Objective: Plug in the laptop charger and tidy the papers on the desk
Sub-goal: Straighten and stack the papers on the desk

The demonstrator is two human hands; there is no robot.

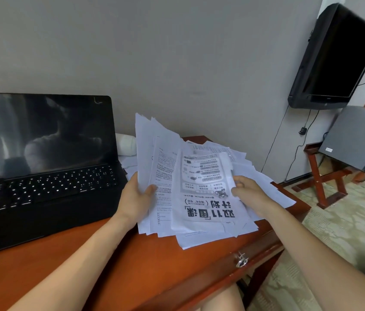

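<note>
At centre frame, the left hand (137, 194) and right hand (247, 194) each grip an uneven sheaf of papers (199, 189) above the desk (132, 254); tidying is underway, squaring edges likely next.

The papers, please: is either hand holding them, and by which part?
Both: the left hand grips the left edge of the paper stack, the right hand its right edge.

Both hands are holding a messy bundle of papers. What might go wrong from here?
The stack is fanned and uneven, held only at its sides by the left hand and right hand; sheets may slip out.
Loose sheets beneath it overhang the desk at its right edge and might slide to the floor.
The open laptop is close; papers could bump it.
</note>
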